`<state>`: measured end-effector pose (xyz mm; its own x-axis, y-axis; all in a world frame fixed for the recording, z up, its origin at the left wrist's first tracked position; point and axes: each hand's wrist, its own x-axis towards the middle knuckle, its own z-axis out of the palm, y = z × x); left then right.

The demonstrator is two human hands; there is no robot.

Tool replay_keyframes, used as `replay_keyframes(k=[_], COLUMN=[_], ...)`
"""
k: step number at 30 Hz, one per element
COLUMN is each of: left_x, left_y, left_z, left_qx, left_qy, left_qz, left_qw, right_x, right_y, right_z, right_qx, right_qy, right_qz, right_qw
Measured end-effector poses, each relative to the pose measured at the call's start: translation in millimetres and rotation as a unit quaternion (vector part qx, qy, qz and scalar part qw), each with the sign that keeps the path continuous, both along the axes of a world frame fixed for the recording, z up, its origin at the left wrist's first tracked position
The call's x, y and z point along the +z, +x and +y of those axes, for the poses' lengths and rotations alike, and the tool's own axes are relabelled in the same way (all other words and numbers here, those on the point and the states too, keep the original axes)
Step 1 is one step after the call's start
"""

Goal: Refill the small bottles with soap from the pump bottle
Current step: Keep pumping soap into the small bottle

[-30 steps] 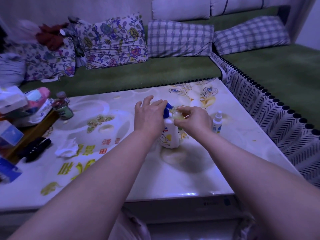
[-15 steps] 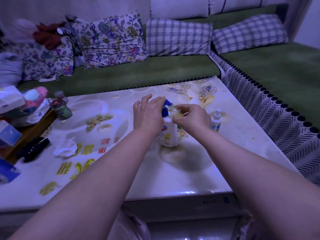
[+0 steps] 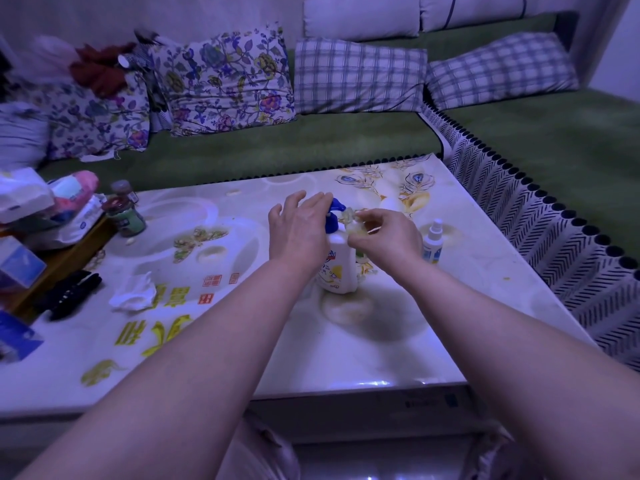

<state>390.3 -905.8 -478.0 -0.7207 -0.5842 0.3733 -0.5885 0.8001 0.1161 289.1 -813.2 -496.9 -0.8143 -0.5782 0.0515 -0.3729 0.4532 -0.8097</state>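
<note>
A white pump bottle [image 3: 338,268] with a blue pump head stands upright in the middle of the table [image 3: 346,341]. My left hand [image 3: 298,230] lies over the pump head with straight fingers, pressing on it. My right hand [image 3: 388,237] pinches a small clear bottle [image 3: 353,223] and holds it tilted at the blue spout. A second small bottle [image 3: 433,242], white with a spray cap, stands on the table just right of my right hand.
A crumpled tissue [image 3: 133,294] and a black object [image 3: 69,294] lie at the left. Two dark jars [image 3: 124,213], tissue packs and boxes crowd the far left edge. A green sofa with cushions wraps the table's back and right sides.
My left hand's fingers have spread and lifted slightly over the pump head. The small clear bottle stays at the spout in my right hand.
</note>
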Motion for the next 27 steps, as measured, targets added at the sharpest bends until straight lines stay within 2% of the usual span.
replay_keyframes(k=[6,11,19,27], left_x=[-0.2,5.8,12.0,16.2], left_y=[0.0,5.2,14.6,17.6], left_z=[2.0,8.7,17.1,23.0], left_qx=[0.003,0.005,0.032,0.034], left_qy=[0.02,0.059,0.066,0.069], left_qz=[-0.006,-0.012,0.001,-0.003], left_qw=[1.0,0.998,0.997,0.997], right_x=[0.5,1.0,-4.6,-1.4], right_y=[-1.4,-1.7,2.8,1.7], right_z=[3.8,6.4,15.6,28.4], right_qx=[-0.007,0.013,0.058,0.088], right_qy=[-0.032,-0.104,-0.191,-0.204], right_qz=[-0.017,-0.051,-0.13,-0.181], right_qw=[0.999,0.993,0.971,0.958])
